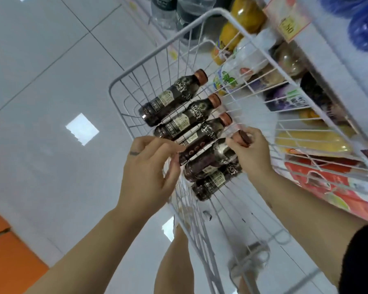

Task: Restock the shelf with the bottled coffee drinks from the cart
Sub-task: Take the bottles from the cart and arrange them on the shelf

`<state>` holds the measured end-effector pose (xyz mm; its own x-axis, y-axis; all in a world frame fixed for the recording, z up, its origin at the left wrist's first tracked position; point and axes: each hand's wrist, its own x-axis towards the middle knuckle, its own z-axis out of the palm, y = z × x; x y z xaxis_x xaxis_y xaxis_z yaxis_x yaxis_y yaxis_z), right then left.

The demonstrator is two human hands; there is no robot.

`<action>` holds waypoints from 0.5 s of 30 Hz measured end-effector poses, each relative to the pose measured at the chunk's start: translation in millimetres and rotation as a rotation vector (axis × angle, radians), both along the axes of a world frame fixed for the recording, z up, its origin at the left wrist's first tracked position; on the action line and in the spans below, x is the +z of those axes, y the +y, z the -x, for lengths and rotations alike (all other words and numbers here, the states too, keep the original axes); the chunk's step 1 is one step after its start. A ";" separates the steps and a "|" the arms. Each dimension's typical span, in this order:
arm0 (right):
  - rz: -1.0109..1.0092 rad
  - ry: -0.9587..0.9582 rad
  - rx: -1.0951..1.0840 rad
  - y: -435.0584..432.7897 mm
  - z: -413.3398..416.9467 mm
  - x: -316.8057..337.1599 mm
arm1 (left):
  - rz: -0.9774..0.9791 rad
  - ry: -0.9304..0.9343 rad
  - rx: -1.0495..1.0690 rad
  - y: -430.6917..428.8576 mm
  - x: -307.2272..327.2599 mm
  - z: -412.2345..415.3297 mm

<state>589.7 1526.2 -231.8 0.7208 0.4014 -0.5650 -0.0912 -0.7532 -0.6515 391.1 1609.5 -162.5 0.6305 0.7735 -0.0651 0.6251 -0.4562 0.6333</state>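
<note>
Several dark coffee bottles with copper caps lie side by side in the white wire cart basket [238, 20]; the farthest coffee bottle [172, 96] lies untouched. My right hand [253, 153] grips the capped neck of a nearer coffee bottle [208, 160], its cap showing between my fingers. My left hand [149, 172] is at the opposite end of the row, fingers curled, thumb and forefinger pinching the base of the neighbouring bottle [197, 143]. One more bottle [215, 183] lies closest to me, partly under my right wrist.
The shelf [327, 66] runs along the right behind the basket, packed with juice bottles and colourful packs, with a price tag [287, 26] on its edge. White floor tiles lie to the left. An orange box [6, 255] sits at the lower left. My legs show below the cart.
</note>
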 end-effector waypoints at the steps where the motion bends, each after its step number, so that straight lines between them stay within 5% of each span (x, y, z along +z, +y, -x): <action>1: -0.042 -0.049 0.081 -2.8 1.4 15.1 | 0.002 0.051 -0.006 -0.5 3.0 -1.3; 7: -0.285 -0.197 0.247 19.0 -9.3 130.3 | 0.094 0.402 -0.040 -15.2 34.5 -24.1; 10: -0.438 -0.148 0.267 40.1 -9.2 168.7 | 0.149 0.225 -0.081 -12.4 49.9 -40.9; 15: -0.552 -0.013 0.243 64.4 -0.3 185.8 | 0.356 -0.074 0.160 10.5 72.2 -45.9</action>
<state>589.9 1590.6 -46.1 0.5771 0.7872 -0.2174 0.0523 -0.3013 -0.9521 437.0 1620.1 -90.3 0.5170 0.7993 -0.3064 0.6175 -0.1003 0.7802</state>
